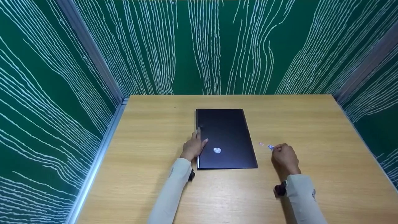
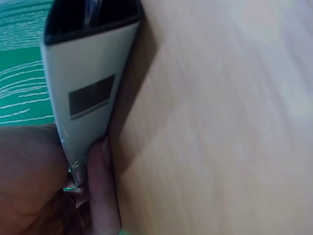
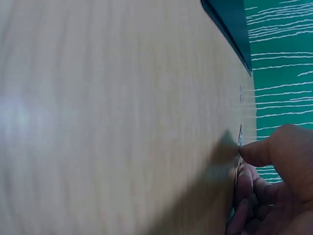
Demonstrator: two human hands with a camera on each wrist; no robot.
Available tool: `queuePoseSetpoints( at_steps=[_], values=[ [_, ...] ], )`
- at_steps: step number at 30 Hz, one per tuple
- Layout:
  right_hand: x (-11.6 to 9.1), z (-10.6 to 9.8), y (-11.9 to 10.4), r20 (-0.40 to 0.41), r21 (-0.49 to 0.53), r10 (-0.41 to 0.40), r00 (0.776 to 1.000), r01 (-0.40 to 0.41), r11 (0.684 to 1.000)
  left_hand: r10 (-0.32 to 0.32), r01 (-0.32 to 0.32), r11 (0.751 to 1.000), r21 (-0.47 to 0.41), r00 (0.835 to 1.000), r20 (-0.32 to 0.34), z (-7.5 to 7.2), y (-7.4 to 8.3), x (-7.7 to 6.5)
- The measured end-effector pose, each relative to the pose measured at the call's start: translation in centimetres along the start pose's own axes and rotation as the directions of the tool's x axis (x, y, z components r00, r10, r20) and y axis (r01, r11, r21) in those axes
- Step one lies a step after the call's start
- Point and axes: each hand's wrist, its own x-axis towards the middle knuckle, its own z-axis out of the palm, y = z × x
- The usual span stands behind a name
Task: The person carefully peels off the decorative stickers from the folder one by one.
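A black binder [image 1: 224, 137] lies on the table, its pale spine [image 2: 90, 81] facing left. My left hand [image 1: 193, 147] holds it at that spine edge, thumb over the cover and fingers against the side. In the left wrist view one fingertip sits low on the spine, close to the table. My right hand [image 1: 285, 158], to the right of the binder, pinches a small bluish-white scrap [image 1: 270, 147] between thumb and finger, right at the tabletop. Beside it lies a smaller pinkish scrap [image 1: 261, 143]. A rounded white patch [image 1: 217, 150] shows on the cover.
The wooden table [image 1: 155, 124] meets green walls [image 1: 199, 46] with wavy white lines at the back and both sides. A metal rail [image 1: 93, 174] runs along its left edge. Dark wrist cameras [image 1: 280, 188] sit beneath the sleeves.
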Motion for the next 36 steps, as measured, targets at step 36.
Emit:
queuePoseSetpoints(
  at_steps=[36],
  values=[
    [-0.9, 1.1, -0.9, -0.098, 0.043, -0.152, 0.984, 0.156, 0.987, -0.001, 0.0, 0.999, 0.032, 1.0, 0.007, -0.3, 0.3, -0.1]
  ],
)
